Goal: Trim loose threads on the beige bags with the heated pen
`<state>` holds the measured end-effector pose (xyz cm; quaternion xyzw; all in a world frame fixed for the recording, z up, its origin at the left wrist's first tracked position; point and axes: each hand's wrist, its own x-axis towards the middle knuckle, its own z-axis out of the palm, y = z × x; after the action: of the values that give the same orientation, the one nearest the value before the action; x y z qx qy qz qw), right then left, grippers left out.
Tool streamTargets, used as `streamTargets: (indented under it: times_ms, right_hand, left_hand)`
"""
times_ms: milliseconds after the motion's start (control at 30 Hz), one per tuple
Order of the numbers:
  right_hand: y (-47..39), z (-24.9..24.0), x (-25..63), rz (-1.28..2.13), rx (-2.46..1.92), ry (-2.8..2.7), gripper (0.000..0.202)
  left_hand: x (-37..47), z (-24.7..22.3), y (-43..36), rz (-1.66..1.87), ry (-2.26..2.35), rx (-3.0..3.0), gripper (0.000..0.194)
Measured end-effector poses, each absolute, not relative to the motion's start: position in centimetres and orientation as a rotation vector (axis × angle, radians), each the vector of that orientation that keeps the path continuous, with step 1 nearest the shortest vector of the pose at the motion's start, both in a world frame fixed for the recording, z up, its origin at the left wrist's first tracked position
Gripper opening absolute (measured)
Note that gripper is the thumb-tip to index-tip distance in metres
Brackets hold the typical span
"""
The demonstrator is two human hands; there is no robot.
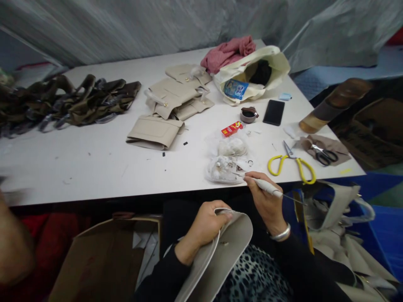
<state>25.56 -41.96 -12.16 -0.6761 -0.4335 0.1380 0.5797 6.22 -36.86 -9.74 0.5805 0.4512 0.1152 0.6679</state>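
Left grip [208,223] pinches beige bag [236,235], mostly below it; right grip [267,205] clasps white-handled tool [267,186].

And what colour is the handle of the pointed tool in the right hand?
The handle is whitish; it shows in the head view.

A beige bag piece [236,235] is held tilted below the table [103,163], its stiff panels parted at the top; the nearer-facing panel ends in a rounded corner, and a small metal fitting shows on its inner face. A slim white-handled tool [267,186] slants above the table's front edge, a thin metal shaft projecting from its rear. Its fine point aims left over a crumpled clear plastic bag [217,174] on the tabletop; whether the two touch is hard to tell.
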Motion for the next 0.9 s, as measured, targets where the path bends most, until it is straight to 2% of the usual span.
streamTargets:
  times_ms: [333,567,900]
  right_hand:
    - [-40.5,-12.9,26.2,0.383,-1.612,-1.043,0.023]
    - [-40.4,-12.9,26.4,0.359,-1.601,-1.073,0.018]
    - [-40.0,-13.1,26.4,0.289,-1.591,-1.199,0.010]
  left_hand:
    - [5.0,-9.5,-34.4,0.343,1.194,1.337,0.020]
    - [5.1,-10.1,-34.2,0.307,1.234,1.328,0.026]
    - [4.9,-10.0,-34.0,0.295,1.241,1.342,0.025]
